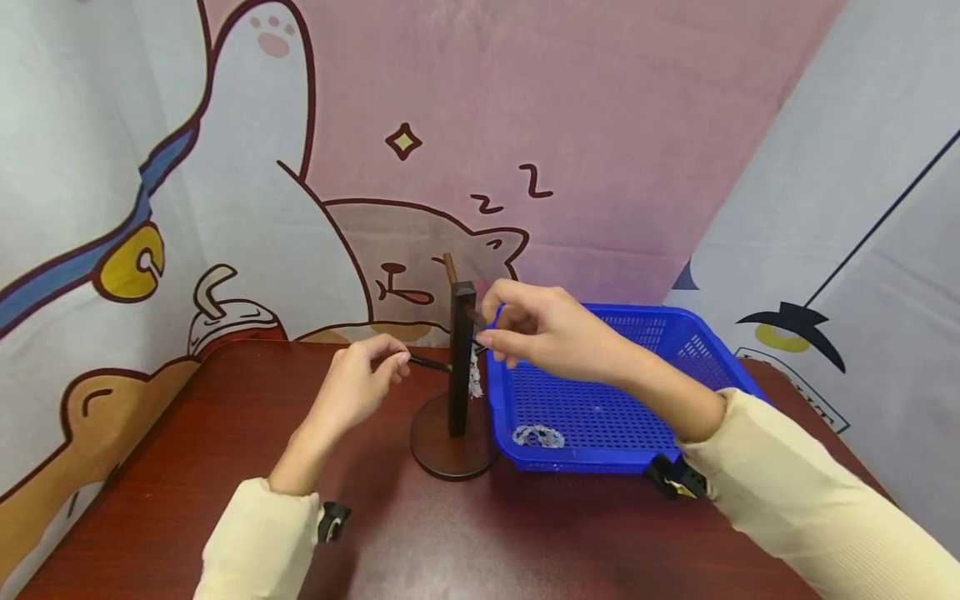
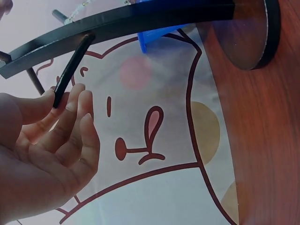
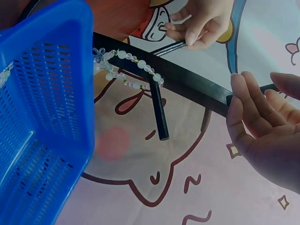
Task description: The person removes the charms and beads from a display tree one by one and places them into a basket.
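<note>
A dark wooden stand (image 1: pixel 461 375) with a round base and several pegs stands upright on the table. My left hand (image 1: pixel 367 379) pinches the tip of a peg (image 2: pixel 72 70) on the stand's left side between thumb and fingers. At the upper right peg, my right hand (image 3: pixel 267 119) holds the peg's end between thumb and fingertips. On a lower right peg (image 3: pixel 158 112) hangs a bracelet (image 3: pixel 142 64) of white and clear beads. The post hides most of that bracelet in the head view.
A blue plastic basket (image 1: pixel 600 461) stands just right of the stand, under my right forearm. Another beaded bracelet (image 1: pixel 538 437) lies in its near left corner. Behind the reddish-brown table (image 1: pixel 405 550) hangs a cloth (image 1: pixel 600 125) with cartoon animals.
</note>
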`<move>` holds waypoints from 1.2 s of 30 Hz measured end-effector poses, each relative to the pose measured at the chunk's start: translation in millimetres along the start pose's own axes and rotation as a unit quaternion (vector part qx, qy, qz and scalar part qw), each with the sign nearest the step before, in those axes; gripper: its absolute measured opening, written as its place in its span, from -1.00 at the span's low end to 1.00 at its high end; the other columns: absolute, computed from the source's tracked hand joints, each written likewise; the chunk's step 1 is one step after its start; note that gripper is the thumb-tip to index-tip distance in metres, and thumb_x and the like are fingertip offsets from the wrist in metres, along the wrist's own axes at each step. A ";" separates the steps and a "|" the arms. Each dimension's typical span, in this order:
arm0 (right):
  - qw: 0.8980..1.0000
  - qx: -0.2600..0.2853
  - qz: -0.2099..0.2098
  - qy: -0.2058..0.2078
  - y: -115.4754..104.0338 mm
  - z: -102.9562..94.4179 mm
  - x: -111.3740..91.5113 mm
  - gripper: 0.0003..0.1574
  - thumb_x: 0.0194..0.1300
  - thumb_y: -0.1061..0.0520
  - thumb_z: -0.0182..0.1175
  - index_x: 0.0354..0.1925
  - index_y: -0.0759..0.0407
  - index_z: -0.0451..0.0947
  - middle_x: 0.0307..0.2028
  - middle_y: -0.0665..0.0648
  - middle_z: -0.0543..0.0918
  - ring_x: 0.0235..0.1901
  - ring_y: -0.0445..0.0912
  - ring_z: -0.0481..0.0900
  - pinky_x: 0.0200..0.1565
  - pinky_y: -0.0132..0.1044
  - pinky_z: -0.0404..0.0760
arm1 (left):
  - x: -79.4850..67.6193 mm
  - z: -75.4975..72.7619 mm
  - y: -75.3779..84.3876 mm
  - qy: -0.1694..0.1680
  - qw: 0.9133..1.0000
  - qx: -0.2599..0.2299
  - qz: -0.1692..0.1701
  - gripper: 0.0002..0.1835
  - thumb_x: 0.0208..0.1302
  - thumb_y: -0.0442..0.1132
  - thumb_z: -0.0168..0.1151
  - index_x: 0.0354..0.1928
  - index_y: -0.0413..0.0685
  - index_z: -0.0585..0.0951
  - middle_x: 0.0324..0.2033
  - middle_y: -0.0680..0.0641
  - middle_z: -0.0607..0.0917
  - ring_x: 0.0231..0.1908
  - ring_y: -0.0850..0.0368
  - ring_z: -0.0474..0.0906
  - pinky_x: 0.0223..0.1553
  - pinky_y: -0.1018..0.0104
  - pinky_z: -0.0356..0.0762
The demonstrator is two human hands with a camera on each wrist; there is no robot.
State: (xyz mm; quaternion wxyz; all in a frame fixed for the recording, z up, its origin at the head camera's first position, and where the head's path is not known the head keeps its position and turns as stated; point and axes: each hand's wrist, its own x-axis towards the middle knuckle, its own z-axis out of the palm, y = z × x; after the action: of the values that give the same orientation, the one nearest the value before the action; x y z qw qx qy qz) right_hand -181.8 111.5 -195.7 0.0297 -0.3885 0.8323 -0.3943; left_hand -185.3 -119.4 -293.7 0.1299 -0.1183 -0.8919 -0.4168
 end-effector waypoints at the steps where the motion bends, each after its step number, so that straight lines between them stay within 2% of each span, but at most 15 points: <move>1: 1.000 0.003 -0.001 0.000 -0.4 0.7 0.7 -0.86 0.24 0.27 0.15 -0.31 0.16 0.34 -0.59 0.05 0.57 -0.57 -0.10 0.56 -0.46 -0.22 0.55 | 1.0 -0.3 -0.5 -0.002 1.000 0.001 0.000 -0.89 0.28 -0.33 0.10 -0.30 -0.20 0.60 -0.52 -0.05 0.64 -0.46 0.10 0.57 -0.39 0.22 0.47; 10: 1.000 0.015 -0.013 -0.006 -0.8 7.0 5.2 -0.85 0.25 0.27 0.13 -0.36 0.15 0.33 -0.60 0.05 0.58 -0.58 -0.11 0.55 -0.48 -0.24 0.55 | 7.7 -1.2 -2.5 -0.012 1.000 0.007 -0.004 -0.88 0.29 -0.33 0.09 -0.30 -0.21 0.60 -0.51 -0.07 0.65 -0.42 0.01 0.59 -0.39 0.21 0.45; 16: 0.999 0.013 -0.034 -0.010 -2.1 11.2 8.1 -0.85 0.24 0.32 0.11 -0.37 0.15 0.33 -0.61 0.02 0.56 -0.59 -0.12 0.54 -0.49 -0.24 0.53 | 13.5 -1.4 -4.8 -0.024 1.000 0.003 -0.008 -0.87 0.29 -0.32 0.08 -0.29 -0.21 0.59 -0.50 -0.08 0.66 -0.46 0.08 0.59 -0.42 0.23 0.46; 20: 0.999 0.010 -0.033 -0.013 -3.1 13.7 9.8 -0.84 0.23 0.34 0.10 -0.36 0.14 0.32 -0.62 0.02 0.56 -0.59 -0.12 0.55 -0.49 -0.25 0.53 | 17.2 -1.5 -6.3 -0.035 0.999 -0.004 -0.012 -0.87 0.30 -0.31 0.08 -0.27 -0.19 0.59 -0.50 -0.08 0.66 -0.48 0.12 0.56 -0.42 0.24 0.45; 25: 0.999 0.008 -0.032 -0.016 -3.5 15.4 11.4 -0.83 0.23 0.33 0.10 -0.35 0.12 0.31 -0.63 0.02 0.56 -0.60 -0.13 0.54 -0.49 -0.21 0.53 | 20.0 -1.3 -6.9 -0.044 0.999 -0.016 -0.019 -0.86 0.31 -0.28 0.07 -0.25 -0.17 0.59 -0.50 -0.07 0.66 -0.44 0.03 0.59 -0.37 0.21 0.46; 36: 0.999 -0.006 -0.025 -0.022 1.2 15.4 8.2 -0.85 0.22 0.34 0.09 -0.24 0.21 0.35 -0.60 0.01 0.57 -0.59 -0.16 0.55 -0.48 -0.26 0.52 | 20.8 -0.9 -8.5 -0.041 0.999 -0.015 -0.017 -0.86 0.31 -0.28 0.07 -0.23 -0.17 0.59 -0.52 -0.08 0.66 -0.44 0.00 0.60 -0.37 0.20 0.46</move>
State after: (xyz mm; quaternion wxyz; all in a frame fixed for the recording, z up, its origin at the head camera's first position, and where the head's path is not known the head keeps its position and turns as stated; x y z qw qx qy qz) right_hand -182.9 96.7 -205.0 0.0363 -0.4177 0.8239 -0.3813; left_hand -207.4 -123.3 -292.4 0.0839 -0.1220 -0.8919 -0.4273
